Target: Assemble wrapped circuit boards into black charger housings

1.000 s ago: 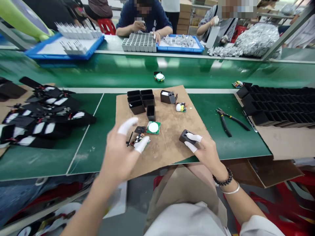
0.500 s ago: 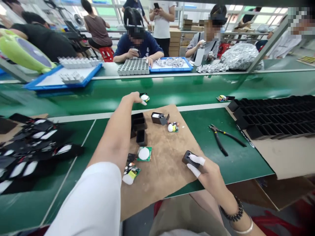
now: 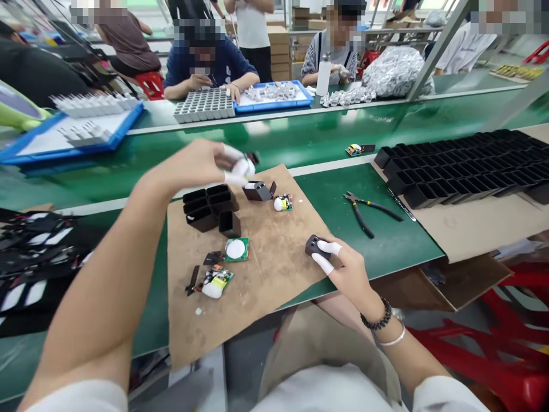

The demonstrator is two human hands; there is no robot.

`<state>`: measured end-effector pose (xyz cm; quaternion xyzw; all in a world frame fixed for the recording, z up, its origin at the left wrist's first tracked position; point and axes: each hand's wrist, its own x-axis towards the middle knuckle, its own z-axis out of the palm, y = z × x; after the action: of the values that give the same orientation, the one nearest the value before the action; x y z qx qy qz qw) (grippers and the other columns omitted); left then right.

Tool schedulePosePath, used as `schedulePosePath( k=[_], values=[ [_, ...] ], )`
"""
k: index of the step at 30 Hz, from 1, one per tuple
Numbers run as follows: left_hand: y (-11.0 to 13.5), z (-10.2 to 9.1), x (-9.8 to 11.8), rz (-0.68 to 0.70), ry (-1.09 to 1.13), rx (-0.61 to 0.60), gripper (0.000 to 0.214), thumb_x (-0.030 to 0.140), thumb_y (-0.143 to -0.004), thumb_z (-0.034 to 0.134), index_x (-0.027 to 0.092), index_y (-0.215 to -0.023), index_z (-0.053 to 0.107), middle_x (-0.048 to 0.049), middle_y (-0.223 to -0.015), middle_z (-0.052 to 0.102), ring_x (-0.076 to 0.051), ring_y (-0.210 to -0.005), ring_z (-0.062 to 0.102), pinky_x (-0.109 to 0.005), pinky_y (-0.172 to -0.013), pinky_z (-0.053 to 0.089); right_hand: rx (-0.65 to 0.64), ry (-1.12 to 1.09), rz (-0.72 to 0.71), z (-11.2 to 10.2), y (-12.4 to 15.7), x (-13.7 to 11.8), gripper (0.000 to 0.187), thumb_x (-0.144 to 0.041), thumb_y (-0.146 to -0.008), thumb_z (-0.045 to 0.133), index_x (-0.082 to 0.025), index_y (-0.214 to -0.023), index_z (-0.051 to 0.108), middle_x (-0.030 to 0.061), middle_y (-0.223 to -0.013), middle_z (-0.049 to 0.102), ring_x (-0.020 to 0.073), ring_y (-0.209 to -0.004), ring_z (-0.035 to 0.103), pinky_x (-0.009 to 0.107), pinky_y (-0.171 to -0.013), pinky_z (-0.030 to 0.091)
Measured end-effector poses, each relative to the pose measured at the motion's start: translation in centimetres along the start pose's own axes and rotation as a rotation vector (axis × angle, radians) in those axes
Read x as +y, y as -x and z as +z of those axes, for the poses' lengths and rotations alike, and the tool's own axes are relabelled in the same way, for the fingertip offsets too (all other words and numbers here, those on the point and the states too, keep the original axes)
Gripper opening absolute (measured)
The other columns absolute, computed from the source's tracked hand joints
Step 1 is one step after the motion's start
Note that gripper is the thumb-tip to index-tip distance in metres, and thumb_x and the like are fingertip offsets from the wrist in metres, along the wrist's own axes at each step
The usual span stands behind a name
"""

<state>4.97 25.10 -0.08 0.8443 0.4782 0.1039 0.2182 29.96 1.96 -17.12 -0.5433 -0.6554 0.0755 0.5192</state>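
Observation:
My left hand (image 3: 210, 165), with white finger covers, pinches a small circuit board with a white part (image 3: 243, 167), slightly smeared by motion. It is raised over the far edge of the brown sheet (image 3: 274, 269). My right hand (image 3: 346, 268), also with covered fingertips, grips a small black plastic case (image 3: 315, 245) near the sheet's right edge. A tilted black case (image 3: 257, 191) and a board (image 3: 283, 202) sit beyond. Several open black cases (image 3: 223, 197) stand on the left. Nearer lie a green board with a white disc (image 3: 236, 249) and another board (image 3: 217, 281).
Pliers (image 3: 362, 212) lie on the green table at right. Rows of black cases (image 3: 463, 166) fill the right side. Another board (image 3: 355, 150) rests on the green belt (image 3: 300, 140). Wired black parts (image 3: 38, 252) are heaped at left. Co-workers sit across the belt.
My left hand has lifted the board off the belt and brought it back toward the sheet. My right hand keeps hold of the black case. The whole view has shifted.

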Motion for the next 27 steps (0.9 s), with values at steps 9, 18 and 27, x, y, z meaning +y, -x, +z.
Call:
schedulePosePath(
  k=[9, 18, 27],
  values=[
    [12.5, 15.8, 4.2, 0.150, -0.203, 0.096, 0.066, 0.016, -0.086, 0.067, 0.011, -0.150, 0.053, -0.0239, -0.157, 0.054, -0.039, -0.145, 0.053, -0.053, -0.118, 0.046, 0.006, -0.119, 0.141, 0.3, 1.0, -1.5, 0.021, -0.021, -0.091, 0.070, -0.026, -0.111, 0.074, 0.0060, -0.115, 0.082, 0.0250, -0.106, 0.079, 0.040, -0.096, 0.066],
    [11.6, 16.8, 6.6, 0.246, 0.431, -0.021, 0.031, 0.033, -0.087, 0.072, 0.027, -0.117, 0.080, -0.0088, -0.127, 0.077, -0.032, -0.121, 0.070, -0.047, -0.110, 0.053, -0.119, -0.371, 0.256, 0.5, 2.1, -1.6, 0.047, -0.022, -0.086, 0.073, -0.024, -0.131, 0.059, 0.0118, -0.133, 0.072, 0.0257, -0.124, 0.071, 0.044, -0.111, 0.058],
    [12.1, 19.5, 6.4, -0.038, 0.892, 0.127, 0.041, 0.039, -0.068, 0.087, 0.017, -0.102, 0.082, -0.0117, -0.112, 0.082, -0.031, -0.106, 0.077, -0.049, -0.104, 0.059, -0.110, -0.419, 0.331, 0.9, 2.4, -1.5, 0.049, -0.019, -0.084, 0.074, -0.025, -0.127, 0.053, 0.0110, -0.128, 0.074, 0.0249, -0.121, 0.072, 0.044, -0.112, 0.057]
  ],
)
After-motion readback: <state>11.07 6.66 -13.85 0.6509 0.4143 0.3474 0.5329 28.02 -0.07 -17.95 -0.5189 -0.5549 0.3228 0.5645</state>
